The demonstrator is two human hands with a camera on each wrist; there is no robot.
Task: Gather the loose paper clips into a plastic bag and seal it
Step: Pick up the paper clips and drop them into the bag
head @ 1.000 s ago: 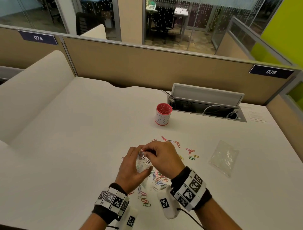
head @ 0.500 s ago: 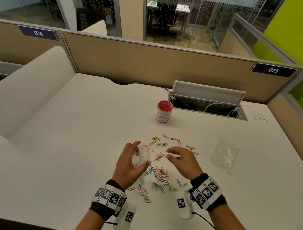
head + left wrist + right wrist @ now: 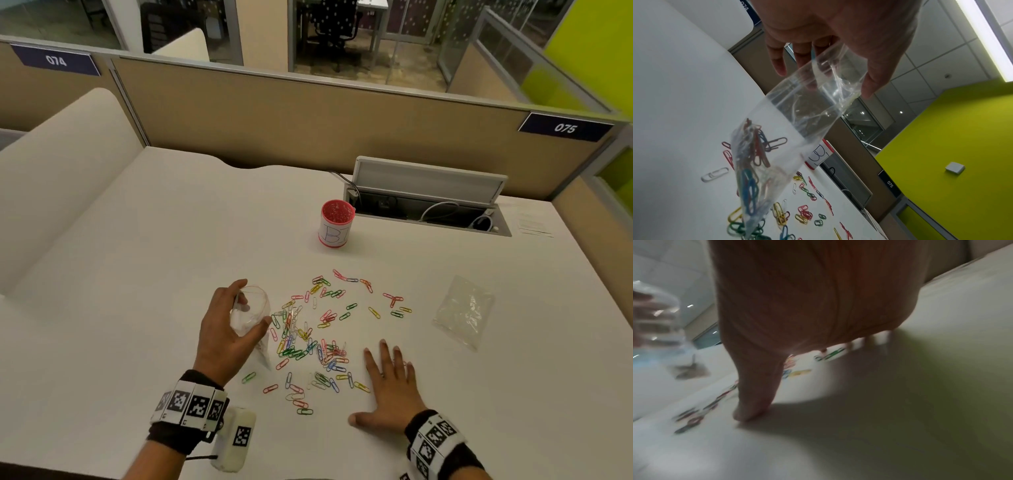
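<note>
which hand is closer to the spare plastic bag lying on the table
Right. The right hand lies flat on the table just left of the spare bag; the left hand is farther left, across the paper clips.

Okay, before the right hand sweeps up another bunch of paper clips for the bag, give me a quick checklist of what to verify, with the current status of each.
1. Plastic bag gripped by the left hand: ok.
2. Bag mouth open: ok, the head view shows its rim spread round.
3. Clips already in the bag sit low, away from the mouth: ok.
4. Right hand free: ok, flat on the table, fingers straight.
5. Loose paper clips within reach: ok, scattered between both hands.
6. Clips under the right palm: cannot tell, the wrist view is blurred.
</note>
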